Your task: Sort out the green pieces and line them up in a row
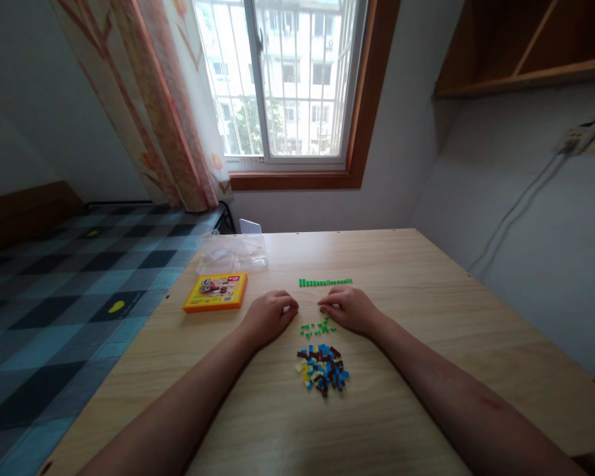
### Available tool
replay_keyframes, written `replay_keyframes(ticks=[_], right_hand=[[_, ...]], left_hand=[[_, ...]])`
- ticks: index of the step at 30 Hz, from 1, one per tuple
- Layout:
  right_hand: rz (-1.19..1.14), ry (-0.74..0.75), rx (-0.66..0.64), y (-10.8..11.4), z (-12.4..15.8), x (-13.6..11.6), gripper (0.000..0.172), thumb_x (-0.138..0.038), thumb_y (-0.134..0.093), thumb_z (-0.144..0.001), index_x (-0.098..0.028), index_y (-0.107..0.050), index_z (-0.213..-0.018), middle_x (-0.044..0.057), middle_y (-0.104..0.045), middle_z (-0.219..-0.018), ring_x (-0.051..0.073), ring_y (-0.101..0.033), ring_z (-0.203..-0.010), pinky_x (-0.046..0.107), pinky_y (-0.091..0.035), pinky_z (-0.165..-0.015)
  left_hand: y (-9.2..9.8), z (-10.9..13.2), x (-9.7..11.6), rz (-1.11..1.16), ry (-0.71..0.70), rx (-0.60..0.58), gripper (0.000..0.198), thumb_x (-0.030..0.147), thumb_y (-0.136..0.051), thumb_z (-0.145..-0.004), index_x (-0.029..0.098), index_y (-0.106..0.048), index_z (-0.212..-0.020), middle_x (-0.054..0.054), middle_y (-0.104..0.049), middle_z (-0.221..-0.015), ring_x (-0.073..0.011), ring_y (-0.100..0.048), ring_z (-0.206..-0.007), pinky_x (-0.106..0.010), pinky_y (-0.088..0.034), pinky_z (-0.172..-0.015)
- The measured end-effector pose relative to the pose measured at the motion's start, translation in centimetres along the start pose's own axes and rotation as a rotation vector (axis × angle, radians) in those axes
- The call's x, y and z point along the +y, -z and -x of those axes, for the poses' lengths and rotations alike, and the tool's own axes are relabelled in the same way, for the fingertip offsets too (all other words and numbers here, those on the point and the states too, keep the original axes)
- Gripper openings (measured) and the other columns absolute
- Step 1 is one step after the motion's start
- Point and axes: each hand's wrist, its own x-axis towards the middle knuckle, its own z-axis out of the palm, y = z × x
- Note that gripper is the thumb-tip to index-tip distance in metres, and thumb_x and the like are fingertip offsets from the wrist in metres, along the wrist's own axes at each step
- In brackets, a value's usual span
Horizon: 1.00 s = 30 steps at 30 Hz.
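Observation:
My left hand [272,314] rests on the table left of the small green building bricks, its fingers curled together; whatever may be between them is too small to make out. Opposite it, my right hand [351,309] has thumb and fingers drawn close just above the loose green bricks [318,328]. Anything in that grip is hidden. Beyond both hands, a row of green bricks [325,282] lies lined up side by side. Nearer to me is a mixed pile of blue, brown and yellow bricks [323,370].
An orange and yellow box [216,292] lies left of my left hand. Behind it stands a clear plastic container [232,252]. The wooden table [426,357] borders a bed with a checked cover [79,277] on the left. A window [297,86] is ahead.

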Motion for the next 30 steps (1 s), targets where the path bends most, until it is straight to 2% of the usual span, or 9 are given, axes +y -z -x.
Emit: replay_keyframes(ticks=[6,14,20,26,30], right_hand=[[0.02,-0.005,-0.008,-0.3,-0.2,0.0,0.014,-0.029,-0.066,-0.09,-0.024,-0.079,-0.087,0.003,-0.072,-0.085,0.016,-0.064,-0.08,0.026,-0.045,-0.072],[-0.025,0.017,-0.003,-0.2,-0.1,0.2,0.011,-0.023,-0.067,-0.088,-0.023,-0.078,-0.087,0.003,-0.072,-0.085,0.016,-0.064,-0.083,0.026,-0.046,-0.076],[-0.074,0.023,0.005,-0.4,-0.2,0.5,0.015,-0.022,-0.065,-0.089,-0.024,-0.078,-0.096,0.004,-0.074,-0.091,0.016,-0.066,-0.085,0.027,-0.047,-0.077],[-0.2,-0.011,-0.069,1.1,0.6,0.4,0.012,-0.021,-0.069,-0.084,-0.021,-0.079,-0.089,0.002,-0.071,-0.079,0.012,-0.062,-0.066,0.023,-0.045,-0.064],[-0.253,-0.01,-0.129,1.7,0.8,0.2,0.01,-0.022,-0.07,-0.082,-0.021,-0.079,-0.086,0.002,-0.069,-0.077,0.011,-0.06,-0.064,0.022,-0.043,-0.06]], left_hand=[[-0.1,-0.2,0.1,-0.009,0.011,-0.011,0.016,0.024,-0.059,-0.09,0.022,-0.075,-0.087,-0.004,-0.072,-0.093,-0.0181,-0.065,-0.087,-0.028,-0.049,-0.079],[-0.2,-0.2,-0.3,-0.015,-0.006,-0.02,0.018,0.026,-0.058,-0.091,0.023,-0.076,-0.088,-0.004,-0.072,-0.094,-0.0176,-0.065,-0.087,-0.028,-0.05,-0.079],[0.0,-0.1,0.5,-0.04,-0.124,-0.063,0.026,0.025,-0.052,-0.095,0.027,-0.076,-0.107,-0.006,-0.071,-0.103,-0.0209,-0.061,-0.097,-0.035,-0.049,-0.09],[0.2,0.3,1.0,-0.036,-0.165,-0.075,0.038,0.021,-0.046,-0.097,0.028,-0.064,-0.13,-0.007,-0.067,-0.117,-0.022,-0.056,-0.11,-0.038,-0.048,-0.097],[0.3,0.4,0.8,-0.018,-0.163,-0.076,0.033,0.021,-0.045,-0.098,0.024,-0.068,-0.12,-0.007,-0.067,-0.115,-0.0219,-0.057,-0.107,-0.038,-0.048,-0.097]])
